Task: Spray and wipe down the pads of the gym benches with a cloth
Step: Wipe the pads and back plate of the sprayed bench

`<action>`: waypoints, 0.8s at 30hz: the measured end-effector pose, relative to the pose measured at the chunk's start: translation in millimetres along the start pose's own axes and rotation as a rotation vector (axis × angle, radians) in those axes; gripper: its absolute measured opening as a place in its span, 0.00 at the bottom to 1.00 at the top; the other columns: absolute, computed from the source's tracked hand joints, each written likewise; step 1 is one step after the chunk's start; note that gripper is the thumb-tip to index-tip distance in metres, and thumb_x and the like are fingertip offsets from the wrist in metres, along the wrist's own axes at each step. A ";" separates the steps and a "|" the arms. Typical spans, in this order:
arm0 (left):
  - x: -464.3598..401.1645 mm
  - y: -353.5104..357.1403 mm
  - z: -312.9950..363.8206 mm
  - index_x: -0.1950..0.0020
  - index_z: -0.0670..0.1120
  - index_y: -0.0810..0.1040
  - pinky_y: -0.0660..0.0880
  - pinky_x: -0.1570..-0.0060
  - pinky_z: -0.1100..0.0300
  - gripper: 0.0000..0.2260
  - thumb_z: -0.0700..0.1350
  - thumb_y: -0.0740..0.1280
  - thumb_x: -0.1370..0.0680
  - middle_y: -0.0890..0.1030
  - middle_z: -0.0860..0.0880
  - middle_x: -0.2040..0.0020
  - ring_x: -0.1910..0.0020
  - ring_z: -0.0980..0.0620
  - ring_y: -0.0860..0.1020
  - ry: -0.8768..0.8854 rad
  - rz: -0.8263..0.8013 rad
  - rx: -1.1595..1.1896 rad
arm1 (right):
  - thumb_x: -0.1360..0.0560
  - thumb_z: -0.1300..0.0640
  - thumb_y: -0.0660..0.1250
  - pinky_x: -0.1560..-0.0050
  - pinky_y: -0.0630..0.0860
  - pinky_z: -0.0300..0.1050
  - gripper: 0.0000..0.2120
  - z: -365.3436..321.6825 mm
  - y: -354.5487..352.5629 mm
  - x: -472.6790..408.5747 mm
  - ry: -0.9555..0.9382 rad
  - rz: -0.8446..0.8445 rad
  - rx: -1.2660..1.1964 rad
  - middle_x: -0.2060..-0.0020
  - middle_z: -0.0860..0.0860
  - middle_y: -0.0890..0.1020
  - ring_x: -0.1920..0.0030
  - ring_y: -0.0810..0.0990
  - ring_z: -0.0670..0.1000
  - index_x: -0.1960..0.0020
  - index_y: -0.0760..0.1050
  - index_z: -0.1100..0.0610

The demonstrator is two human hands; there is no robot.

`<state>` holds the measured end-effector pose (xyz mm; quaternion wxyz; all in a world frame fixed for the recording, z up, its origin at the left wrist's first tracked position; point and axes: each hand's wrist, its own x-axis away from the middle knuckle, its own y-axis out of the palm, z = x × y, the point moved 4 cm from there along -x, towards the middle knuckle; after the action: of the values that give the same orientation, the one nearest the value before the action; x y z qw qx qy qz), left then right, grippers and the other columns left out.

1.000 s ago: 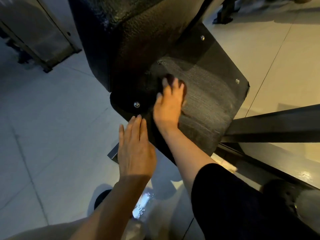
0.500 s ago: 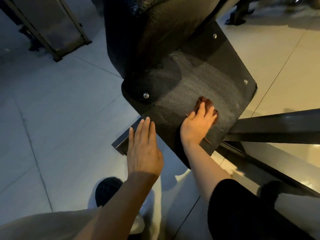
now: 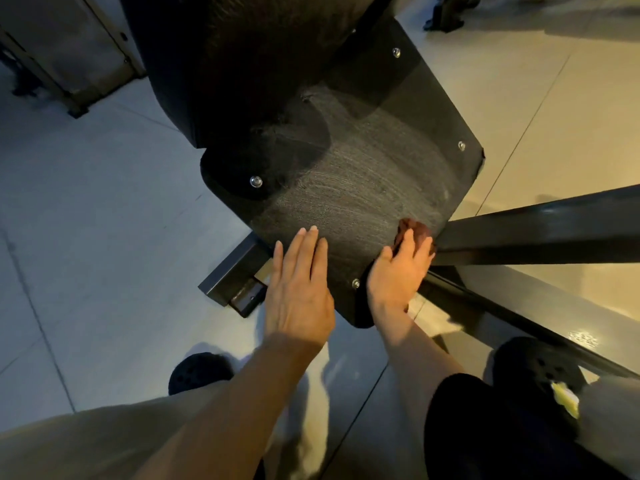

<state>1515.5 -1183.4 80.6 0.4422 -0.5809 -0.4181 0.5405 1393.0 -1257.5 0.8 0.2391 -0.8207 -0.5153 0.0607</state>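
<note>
1. Right hand point(image 3: 398, 271) has swept the cloth point(image 3: 414, 232) from the pad's far middle to its near right edge, beside the black frame bar point(image 3: 540, 226).
2. Its fingers press flat over the reddish-brown cloth, thumb tucked at the side.
3. Left hand point(image 3: 299, 289) stays flat and holds nothing, fingers straight, at the seat pad's point(image 3: 363, 181) near left edge.
4. Wipe streaks cover the pad centre; this pass looks nearly done.
5. No spray bottle in view.
</note>
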 end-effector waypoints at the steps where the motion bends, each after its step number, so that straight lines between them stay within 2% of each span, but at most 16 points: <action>1: -1.9 -0.7 1.4 0.30 0.36 0.70 0.57 0.28 0.41 0.32 0.36 0.75 0.33 0.69 0.38 0.28 0.26 0.41 0.64 0.006 0.010 0.001 | 0.19 0.59 0.60 0.24 0.43 0.52 0.26 -15.2 5.8 5.6 -0.070 -0.016 0.018 0.21 0.55 0.52 0.21 0.46 0.58 0.23 0.59 0.55; 4: -11.5 -0.9 3.3 0.30 0.36 0.70 0.54 0.28 0.42 0.28 0.35 0.71 0.30 0.70 0.37 0.29 0.26 0.40 0.64 0.011 0.032 0.012 | 0.19 0.60 0.60 0.27 0.40 0.49 0.25 -61.8 22.1 26.0 -0.454 -0.158 -0.031 0.21 0.52 0.52 0.21 0.43 0.55 0.23 0.61 0.51; 6: -19.3 -0.7 7.5 0.29 0.37 0.70 0.52 0.27 0.43 0.27 0.37 0.70 0.28 0.69 0.37 0.28 0.25 0.41 0.63 -0.002 0.022 0.002 | 0.20 0.61 0.60 0.26 0.43 0.47 0.25 -64.9 21.0 17.4 -0.584 -0.237 -0.059 0.21 0.50 0.54 0.21 0.44 0.53 0.24 0.64 0.49; 7: -22.6 -0.5 12.0 0.28 0.38 0.69 0.50 0.27 0.44 0.27 0.38 0.69 0.27 0.68 0.38 0.27 0.24 0.42 0.61 0.000 -0.013 -0.008 | 0.20 0.62 0.60 0.25 0.45 0.46 0.25 -56.6 16.1 5.6 -0.587 -0.229 -0.047 0.21 0.50 0.55 0.21 0.45 0.53 0.25 0.64 0.49; 8: -25.5 0.2 17.1 0.27 0.38 0.66 0.47 0.26 0.45 0.28 0.39 0.69 0.26 0.65 0.39 0.25 0.23 0.43 0.58 0.014 -0.053 -0.015 | 0.20 0.63 0.60 0.24 0.46 0.46 0.25 -43.0 9.2 -10.6 -0.530 -0.194 -0.039 0.22 0.51 0.56 0.21 0.47 0.53 0.25 0.65 0.49; 11: -31.8 5.3 31.1 0.21 0.43 0.54 0.35 0.26 0.49 0.30 0.45 0.62 0.20 0.52 0.44 0.20 0.21 0.47 0.44 0.072 -0.131 -0.038 | 0.19 0.62 0.58 0.25 0.49 0.46 0.24 0.9 -13.2 -59.7 -0.083 -0.065 -0.073 0.22 0.52 0.56 0.22 0.51 0.53 0.24 0.63 0.53; 12: -34.0 7.2 33.9 0.21 0.44 0.52 0.34 0.26 0.49 0.29 0.46 0.61 0.19 0.50 0.45 0.20 0.21 0.48 0.42 0.084 -0.148 -0.051 | 0.19 0.61 0.58 0.24 0.49 0.47 0.24 2.6 -14.0 -64.8 0.000 -0.050 -0.068 0.22 0.53 0.56 0.22 0.51 0.54 0.23 0.62 0.55; 13: -36.8 8.1 36.2 0.21 0.44 0.51 0.34 0.26 0.49 0.29 0.46 0.60 0.19 0.49 0.45 0.20 0.21 0.49 0.41 0.085 -0.159 -0.052 | 0.19 0.61 0.58 0.23 0.49 0.50 0.24 -6.5 -11.1 -62.2 0.000 -0.045 -0.055 0.22 0.54 0.55 0.22 0.50 0.56 0.23 0.61 0.56; 15: -43.5 10.2 39.7 0.21 0.44 0.53 0.34 0.25 0.50 0.28 0.45 0.59 0.19 0.51 0.45 0.20 0.21 0.49 0.43 0.068 -0.147 -0.018 | 0.20 0.63 0.58 0.22 0.47 0.54 0.25 -39.8 1.1 -44.9 -0.208 -0.083 -0.079 0.22 0.56 0.54 0.22 0.47 0.59 0.23 0.61 0.57; 17: -50.3 12.3 41.7 0.22 0.42 0.57 0.36 0.24 0.50 0.27 0.44 0.59 0.20 0.56 0.44 0.21 0.21 0.49 0.46 0.023 -0.129 0.025 | 0.21 0.67 0.60 0.24 0.46 0.49 0.26 -58.7 9.4 -31.5 -0.460 -0.152 -0.119 0.22 0.55 0.56 0.21 0.47 0.58 0.25 0.64 0.55; 19: -56.4 13.5 43.2 0.23 0.41 0.60 0.38 0.24 0.49 0.27 0.42 0.61 0.21 0.59 0.43 0.22 0.21 0.48 0.49 0.009 -0.113 0.027 | 0.22 0.68 0.60 0.26 0.46 0.43 0.25 -54.6 8.9 -45.8 -0.523 -0.177 -0.125 0.22 0.54 0.58 0.21 0.48 0.56 0.26 0.67 0.54; 21: -60.8 15.9 45.4 0.23 0.41 0.59 0.38 0.24 0.48 0.28 0.44 0.63 0.21 0.57 0.43 0.21 0.21 0.47 0.49 0.051 -0.143 0.013 | 0.21 0.66 0.60 0.25 0.47 0.43 0.25 -35.9 1.4 -81.8 -0.374 -0.121 -0.093 0.23 0.54 0.59 0.22 0.51 0.56 0.26 0.66 0.55; 23: -66.1 18.8 44.4 0.22 0.43 0.58 0.38 0.24 0.48 0.29 0.45 0.63 0.21 0.55 0.44 0.21 0.21 0.47 0.48 0.083 -0.151 -0.008 | 0.21 0.64 0.59 0.25 0.51 0.46 0.24 -16.5 -11.8 -118.2 -0.092 -0.029 -0.113 0.25 0.55 0.61 0.24 0.57 0.58 0.25 0.65 0.57; 24: -69.6 18.5 43.9 0.23 0.42 0.60 0.40 0.24 0.47 0.29 0.44 0.65 0.22 0.57 0.43 0.21 0.21 0.46 0.50 0.085 -0.131 -0.014 | 0.20 0.63 0.58 0.24 0.52 0.47 0.24 -12.6 -16.4 -130.5 0.015 -0.006 -0.124 0.25 0.56 0.61 0.24 0.57 0.58 0.25 0.64 0.57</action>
<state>1467.2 -1252.6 79.6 0.4899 -0.5779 -0.4399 0.4821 1323.7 -1370.0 0.2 0.1919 -0.8328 -0.5188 0.0218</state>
